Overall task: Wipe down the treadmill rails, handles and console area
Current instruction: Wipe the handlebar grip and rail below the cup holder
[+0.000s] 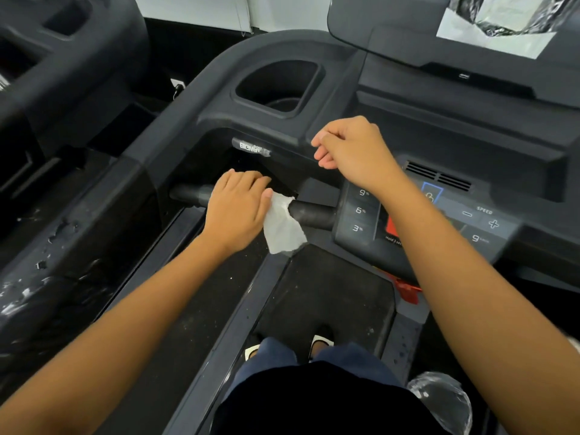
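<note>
My left hand (238,208) is wrapped over the black front handlebar (314,213) of the treadmill, pressing a white wipe (282,227) onto it; the wipe hangs down to the right of my fingers. My right hand (348,146) hovers above the console edge with its fingers loosely curled and nothing in it. The console control panel (364,211) with incline numbers and speed buttons lies under my right forearm. A cup holder recess (276,86) sits in the console top, behind both hands.
The left side rail (62,252) is scuffed with white flecks. The treadmill belt (326,296) runs below, with my feet on it. A red safety clip (408,290) hangs under the panel. A neighbouring machine (47,58) stands at left. A plastic-wrapped object (439,400) is at bottom right.
</note>
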`<state>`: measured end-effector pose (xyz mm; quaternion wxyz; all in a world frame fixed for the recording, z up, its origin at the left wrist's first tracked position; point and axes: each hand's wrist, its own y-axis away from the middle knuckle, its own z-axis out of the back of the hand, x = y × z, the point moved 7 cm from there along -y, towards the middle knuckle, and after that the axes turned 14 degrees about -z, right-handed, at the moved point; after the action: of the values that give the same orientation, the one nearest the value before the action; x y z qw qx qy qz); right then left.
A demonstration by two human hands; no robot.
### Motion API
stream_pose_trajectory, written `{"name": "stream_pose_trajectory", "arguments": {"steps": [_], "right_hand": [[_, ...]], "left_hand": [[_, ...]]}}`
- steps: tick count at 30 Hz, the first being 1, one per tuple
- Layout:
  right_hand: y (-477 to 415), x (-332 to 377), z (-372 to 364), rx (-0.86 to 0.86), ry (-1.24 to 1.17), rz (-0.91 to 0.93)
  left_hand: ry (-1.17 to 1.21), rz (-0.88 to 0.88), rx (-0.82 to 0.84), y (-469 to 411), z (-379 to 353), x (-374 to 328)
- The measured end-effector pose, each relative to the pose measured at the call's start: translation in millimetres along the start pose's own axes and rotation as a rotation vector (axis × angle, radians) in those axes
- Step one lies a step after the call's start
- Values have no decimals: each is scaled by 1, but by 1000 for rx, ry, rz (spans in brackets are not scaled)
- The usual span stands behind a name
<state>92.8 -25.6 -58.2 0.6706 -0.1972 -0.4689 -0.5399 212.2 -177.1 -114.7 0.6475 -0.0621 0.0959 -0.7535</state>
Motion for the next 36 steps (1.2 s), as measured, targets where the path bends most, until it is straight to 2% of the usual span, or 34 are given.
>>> {"name": "stream_pose_trajectory", "arguments": {"steps": [3, 7, 9, 12, 17, 20, 24, 26, 29, 30, 32, 34, 36], "right_hand": [[-1, -1, 1, 18, -11, -2], [-1, 0, 4, 34, -71, -7], [-1, 1, 4, 50, -104, -22], [-3, 3, 7, 97, -162, -62], [-6, 0, 13, 156, -278, -122], [-5, -3, 15, 163, -357, -150], [-4, 6, 20, 166, -424, -127], [-6, 13, 27, 148, -411, -99], [-10, 21, 38, 116, -421, -77], [-11, 23, 41, 107, -435, -75], [-14, 24, 47, 89, -473, -80], [-15, 24, 50, 69, -505, -90], [-15, 21, 50, 58, -523, -106]], "left_hand": [[35, -25, -85, -6, 11, -19], [76, -55, -15, -10, -13, -53], [90, -28, -31, -22, -16, -65], [134, -112, -76, -38, -12, -94], [241, -189, 35, -28, -19, -61], [259, -62, 6, -23, -18, -41], [326, 145, -111, -24, -7, -55], [506, 300, -244, -26, 6, -59], [859, 625, -470, -33, 20, -56], [925, 652, -518, -39, 24, -60], [845, 523, -474, -54, 28, -82], [688, 310, -327, -58, 22, -117], [714, 217, -223, -48, 12, -138]]}}
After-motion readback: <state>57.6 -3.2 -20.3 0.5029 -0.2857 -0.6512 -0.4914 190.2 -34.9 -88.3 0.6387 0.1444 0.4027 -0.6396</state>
